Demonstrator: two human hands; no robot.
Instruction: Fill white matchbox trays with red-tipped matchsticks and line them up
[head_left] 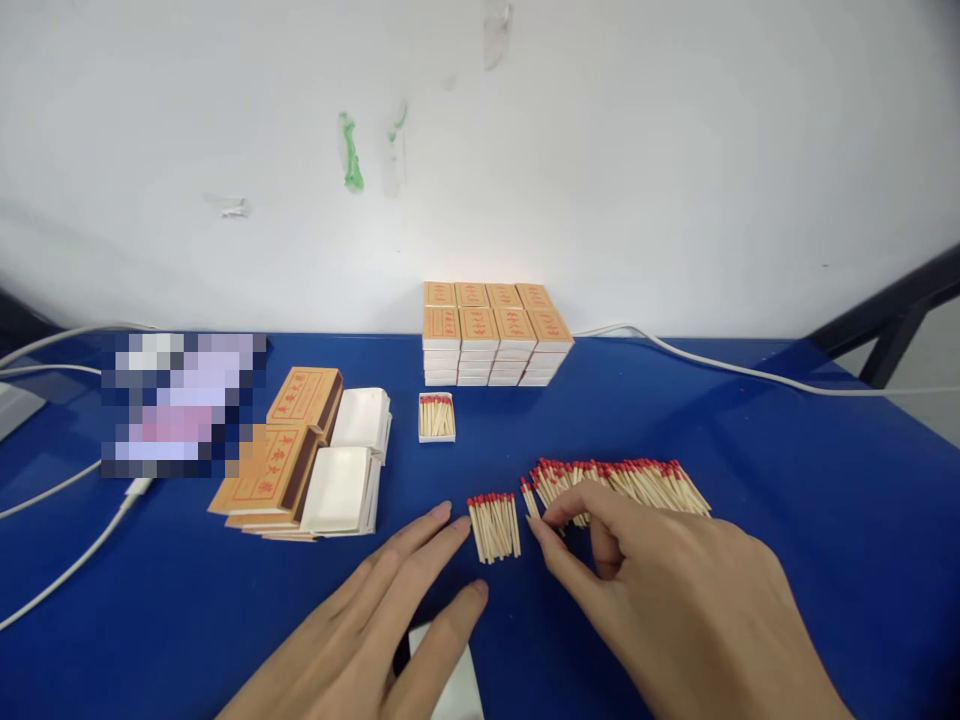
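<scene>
My left hand [382,620] lies flat on the blue table [787,560], fingers stretched out, fingertips just left of a small bundle of red-tipped matches [494,524]. Under its thumb lies a white matchbox tray [454,680], partly hidden. My right hand [675,600] reaches into the left end of a long row of loose matches [622,482]; thumb and forefinger pinch at matches there, other fingers curled. A filled open tray of matches [436,416] sits further back.
A block of stacked closed matchboxes [491,335] stands against the white wall. At left lie orange box sleeves [289,450] beside white empty trays [349,465]. White cables [67,570] run along the left and back edges. A blurred patch covers something at far left.
</scene>
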